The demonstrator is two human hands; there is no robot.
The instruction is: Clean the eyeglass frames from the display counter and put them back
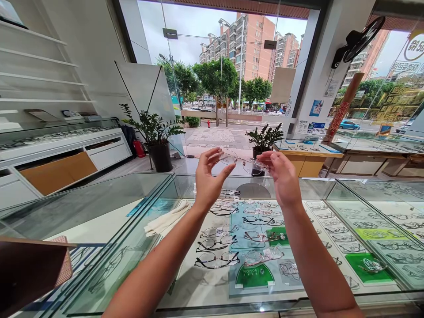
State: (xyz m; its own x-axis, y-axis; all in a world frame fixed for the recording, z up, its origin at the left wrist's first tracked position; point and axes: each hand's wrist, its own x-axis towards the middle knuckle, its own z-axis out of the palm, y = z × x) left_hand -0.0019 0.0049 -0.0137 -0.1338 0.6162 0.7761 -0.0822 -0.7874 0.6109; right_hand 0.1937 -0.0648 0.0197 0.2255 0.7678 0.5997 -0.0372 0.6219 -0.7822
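Both of my hands hold up a pair of thin-rimmed eyeglasses (228, 157) above the glass display case (185, 304). My left hand (212, 176) grips the left side, thumb and fingers closed about the lens rim. At the other end, the fingers of my right hand (283, 174) are closed near the right lens and temple. Below my forearms lie several rows of eyeglasses, among them a dark-rimmed pair (217, 260) and a pinkish pair (263, 256). A cream cloth (167, 218) lies to the left of these rows.
Green cards (367, 267) lie among frames on the right. A brown box-like object (29, 274) juts in at lower left. Beyond the counter stand potted plants (160, 152), a red fire extinguisher (139, 149) and another display counter (311, 152), before large windows onto a street.
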